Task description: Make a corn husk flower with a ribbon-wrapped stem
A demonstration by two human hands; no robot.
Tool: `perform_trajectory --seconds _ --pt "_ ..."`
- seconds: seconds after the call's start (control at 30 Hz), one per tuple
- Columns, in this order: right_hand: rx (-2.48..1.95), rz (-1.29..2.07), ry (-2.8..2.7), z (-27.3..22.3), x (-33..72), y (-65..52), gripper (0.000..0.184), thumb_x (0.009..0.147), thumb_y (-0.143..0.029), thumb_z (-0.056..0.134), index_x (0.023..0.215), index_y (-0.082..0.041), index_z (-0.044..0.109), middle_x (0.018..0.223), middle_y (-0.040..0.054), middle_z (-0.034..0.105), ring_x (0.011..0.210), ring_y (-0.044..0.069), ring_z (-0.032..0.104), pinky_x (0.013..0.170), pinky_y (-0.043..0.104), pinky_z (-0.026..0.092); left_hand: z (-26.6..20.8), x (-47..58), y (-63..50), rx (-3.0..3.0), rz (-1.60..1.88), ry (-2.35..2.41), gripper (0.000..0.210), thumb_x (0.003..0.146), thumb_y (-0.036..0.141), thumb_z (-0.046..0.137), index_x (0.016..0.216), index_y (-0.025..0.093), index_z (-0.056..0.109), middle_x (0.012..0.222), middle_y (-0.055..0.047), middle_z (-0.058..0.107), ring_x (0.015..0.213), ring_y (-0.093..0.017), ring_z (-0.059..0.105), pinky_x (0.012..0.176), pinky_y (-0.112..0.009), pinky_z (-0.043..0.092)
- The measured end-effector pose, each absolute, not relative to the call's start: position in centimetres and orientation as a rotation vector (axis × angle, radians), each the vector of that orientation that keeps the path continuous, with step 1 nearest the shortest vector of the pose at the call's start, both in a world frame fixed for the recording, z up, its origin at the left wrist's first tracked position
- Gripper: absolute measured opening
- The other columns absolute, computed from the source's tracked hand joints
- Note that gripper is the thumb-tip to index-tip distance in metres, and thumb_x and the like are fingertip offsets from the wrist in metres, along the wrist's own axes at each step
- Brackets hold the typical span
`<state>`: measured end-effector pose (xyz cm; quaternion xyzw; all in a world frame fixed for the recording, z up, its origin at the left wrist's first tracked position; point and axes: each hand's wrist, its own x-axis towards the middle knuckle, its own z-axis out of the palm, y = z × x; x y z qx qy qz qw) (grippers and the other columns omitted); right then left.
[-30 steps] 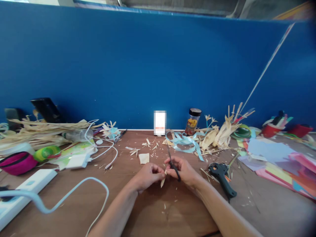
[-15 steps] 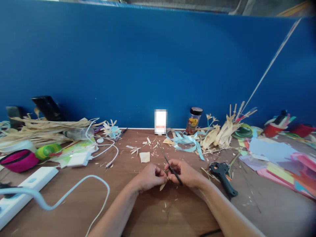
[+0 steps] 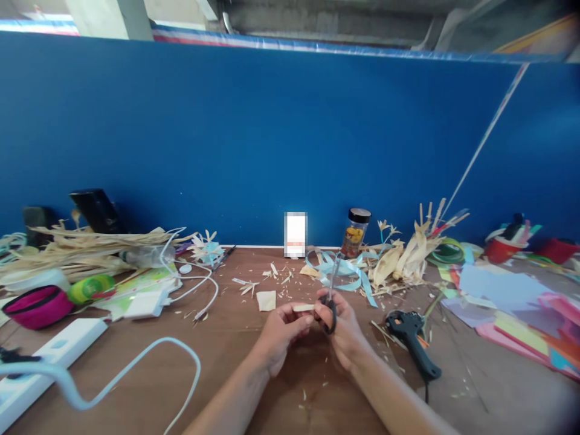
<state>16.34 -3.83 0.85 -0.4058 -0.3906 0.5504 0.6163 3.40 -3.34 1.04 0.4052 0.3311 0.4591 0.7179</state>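
Over the middle of the brown table (image 3: 254, 386), my left hand (image 3: 284, 333) pinches a small pale strip of dried husk (image 3: 302, 307) between thumb and fingers. The strip's right end meets the fingertips of my right hand (image 3: 348, 331). Black-handled scissors (image 3: 333, 315) are gripped in that right hand, blades pointing up and away from me; I cannot tell whether the blades are parted. Beyond my left hand lies a square cream piece of husk (image 3: 266, 300). Small husk scraps (image 3: 284, 279) are scattered farther back.
A black glue gun (image 3: 414, 344) lies right of my hands. Light blue ribbon (image 3: 357, 272) curls before a black-lidded jar (image 3: 356, 233). Husk bundles (image 3: 408, 260), coloured paper (image 3: 493, 284), white cables (image 3: 208, 266) and a power strip (image 3: 63, 350) surround the work area. A blue partition (image 3: 272, 139) stands behind.
The scissors have swung from slanting down across my right hand to pointing upward. The husk strip now shows lengthwise between my raised fingertips. The camera view has tilted up slightly.
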Motion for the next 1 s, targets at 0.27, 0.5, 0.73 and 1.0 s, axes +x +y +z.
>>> perform_trajectory --seconds 0.27,0.5,0.73,1.0 --pt "-0.93 1.212 -0.819 0.0 15.4 -3.9 0.038 0.058 -0.028 0.072 0.088 -0.02 0.051 0.068 -0.0035 0.05 0.053 0.008 0.046 0.049 0.019 0.037 -0.1 4.3 -3.1 0.753 1.117 0.748 0.021 0.058 0.024 0.072 0.075 0.012 0.068 0.076 -0.006 0.066 0.066 -0.012 0.057 0.063 -0.021 0.043" --pt "-0.938 1.176 -0.805 0.0 15.1 -4.0 0.039 0.056 -0.026 0.073 0.088 -0.021 0.051 0.069 -0.0038 0.053 0.056 0.008 0.048 0.052 0.018 0.039 0.2 4.4 -3.2 0.718 1.11 0.726 0.021 0.057 0.026 0.072 0.072 0.013 0.068 0.075 -0.004 0.066 0.065 -0.009 0.055 0.059 -0.017 0.043" --pt "-0.959 1.145 -0.813 -0.1 15.0 -4.0 0.04 0.057 -0.029 0.072 0.09 -0.021 0.05 0.068 -0.003 0.052 0.058 0.01 0.049 0.053 0.02 0.041 0.1 4.5 -3.1 0.621 1.101 0.717 0.016 0.058 0.023 0.072 0.068 0.013 0.066 0.068 -0.001 0.063 0.06 -0.007 0.054 0.058 -0.016 0.043" --pt "-0.951 1.143 -0.793 -0.3 14.9 -3.9 0.039 0.057 -0.027 0.073 0.09 -0.022 0.051 0.068 -0.0039 0.053 0.057 0.009 0.049 0.054 0.019 0.041 -0.3 4.6 -3.0 0.518 1.09 0.706 0.015 0.06 0.022 0.071 0.067 0.013 0.062 0.065 0.0 0.061 0.059 -0.006 0.054 0.059 -0.016 0.046"
